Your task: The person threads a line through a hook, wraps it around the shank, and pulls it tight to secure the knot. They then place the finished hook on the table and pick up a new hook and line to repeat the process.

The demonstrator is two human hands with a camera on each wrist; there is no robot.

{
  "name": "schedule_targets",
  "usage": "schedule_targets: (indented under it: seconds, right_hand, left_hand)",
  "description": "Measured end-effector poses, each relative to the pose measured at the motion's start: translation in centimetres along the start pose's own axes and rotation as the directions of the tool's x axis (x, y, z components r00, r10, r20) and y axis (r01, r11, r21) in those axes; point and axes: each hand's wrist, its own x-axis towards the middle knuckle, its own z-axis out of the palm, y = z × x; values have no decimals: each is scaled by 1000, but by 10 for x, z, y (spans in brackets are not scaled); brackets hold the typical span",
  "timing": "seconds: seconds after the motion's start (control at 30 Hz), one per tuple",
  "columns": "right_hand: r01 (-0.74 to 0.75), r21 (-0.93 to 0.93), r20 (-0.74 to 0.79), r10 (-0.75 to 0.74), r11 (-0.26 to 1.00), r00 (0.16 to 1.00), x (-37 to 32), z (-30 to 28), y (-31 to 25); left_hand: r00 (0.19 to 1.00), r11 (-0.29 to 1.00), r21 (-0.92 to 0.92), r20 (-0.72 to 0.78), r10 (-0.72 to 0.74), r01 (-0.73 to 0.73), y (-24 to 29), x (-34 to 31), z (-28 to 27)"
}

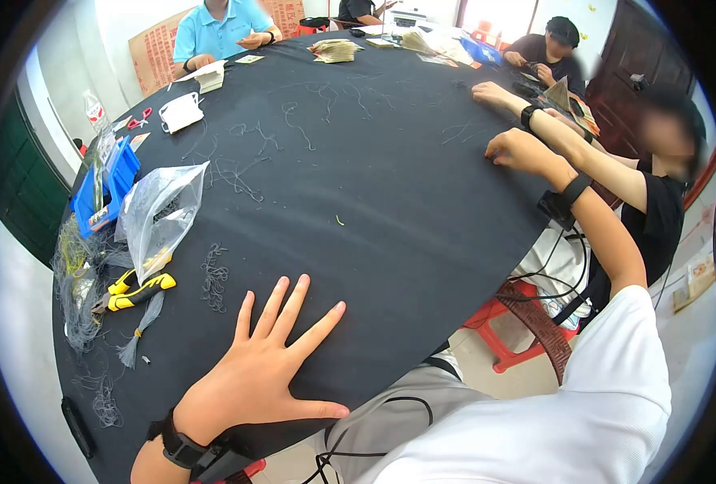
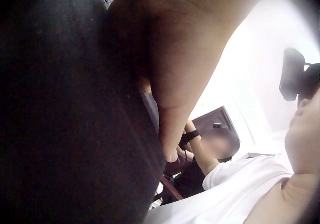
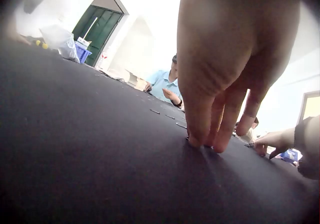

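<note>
My left hand (image 1: 257, 371) lies palm down on the black tabletop (image 1: 358, 250), fingers spread and thumb out to the side. It holds nothing. Out at the right side of the table, my right hand (image 1: 527, 153) points its bent fingers down. In the right wrist view, its fingertips (image 3: 218, 146) touch the black surface, with a small dark bit right at them; I cannot tell whether they pinch it. Thin thread-like pieces (image 1: 241, 177) are scattered across the table. A tangled grey heap of them (image 1: 214, 278) lies beyond my left hand.
At left are yellow-and-black pliers (image 1: 140, 292), a tied grey bundle (image 1: 141, 331), a clear plastic bag (image 1: 162, 214), a blue bin (image 1: 109, 189) and red scissors (image 1: 139, 119). Paper stacks (image 1: 335, 51) stand farther back. Another person's arm (image 1: 567, 133) reaches in beside my right hand.
</note>
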Motion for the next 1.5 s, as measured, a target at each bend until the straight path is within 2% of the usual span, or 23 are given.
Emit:
schedule_targets:
  seconds: [0.07, 0.17, 0.47, 0.57, 0.67, 0.73, 0.8, 0.87, 0.93, 0.97, 1.0, 1.03, 1.07, 1.1, 1.17, 1.27, 1.33, 1.4, 1.5]
  right_hand:
    - [15, -59, 0, -15, 998, 1000, 1, 5, 8]
    - [-47, -66, 12, 48, 997, 999, 1, 8, 11]
    - [2, -147, -17, -4, 989, 1000, 3, 11, -1]
    - [62, -185, -95, -81, 981, 992, 11, 5, -21]
    - [277, -180, -175, -307, 944, 935, 25, -8, -76]
    - [432, -80, -165, -440, 898, 883, 35, -23, -124]
    - [618, 44, -239, -592, 785, 770, 46, -33, -171]
    - [757, 257, -324, -684, 601, 653, 59, -42, -212]
    - [798, 365, -327, -737, 479, 592, 73, -65, -249]
    - [843, 419, -425, -747, 338, 511, 87, -72, -266]
    - [815, 470, -493, -666, 338, 560, 91, -80, -284]
    - [774, 623, -500, -703, 114, 506, 119, -88, -297]
    - [661, 743, -505, -737, -106, 449, 147, -96, -310]
    - [595, 767, -563, -695, -238, 448, 160, -100, -322]
    - [574, 735, -665, -552, -362, 503, 157, -93, -330]
    - [584, 682, -729, -345, -440, 591, 137, -78, -331]
    - [452, 804, -579, -334, -387, 744, 120, -66, -325]
    - [138, 964, -219, -391, -225, 894, 100, -51, -315]
    - [-27, 976, -47, -331, -217, 942, 83, -10, -302]
  left_hand:
    - [1000, 1000, 3, 0, -2, 2, 0, 1, 0]
    - [1000, 1000, 13, -3, 2, -2, 1, 2, 1]
    - [1000, 1000, 17, 11, -15, 15, 3, 3, -1]
    - [1000, 1000, 14, 17, -18, 18, 4, 4, -2]
    - [1000, 1000, 16, 27, -16, 16, 4, 6, -2]
    - [999, 999, 9, 33, -42, 42, 6, 5, -5]
    - [999, 999, 0, 26, -42, 42, 8, 5, -6]
    - [999, 999, -8, 7, -46, 46, 8, 6, -7]
    - [999, 999, -15, -7, -41, 40, 6, 6, -7]
    - [999, 999, -21, -13, -29, 29, 4, 5, -5]
    - [999, 999, -31, -22, -27, 27, 3, 4, -4]
    - [999, 999, -39, -26, -29, 28, 0, 3, -2]
    - [999, 999, -44, -34, -34, 32, -1, 2, 0]
    - [998, 998, -50, -47, -36, 33, -2, 2, 0]
    - [998, 998, -60, -59, -33, 29, -4, 0, 2]
    - [997, 997, -73, -75, -24, 18, -6, -1, 2]
    - [994, 996, -91, -112, -19, 9, -6, -4, 6]
    - [984, 995, -97, -178, -14, -4, -6, -4, 8]
    - [935, 983, -176, -354, -24, -42, -7, -4, 8]
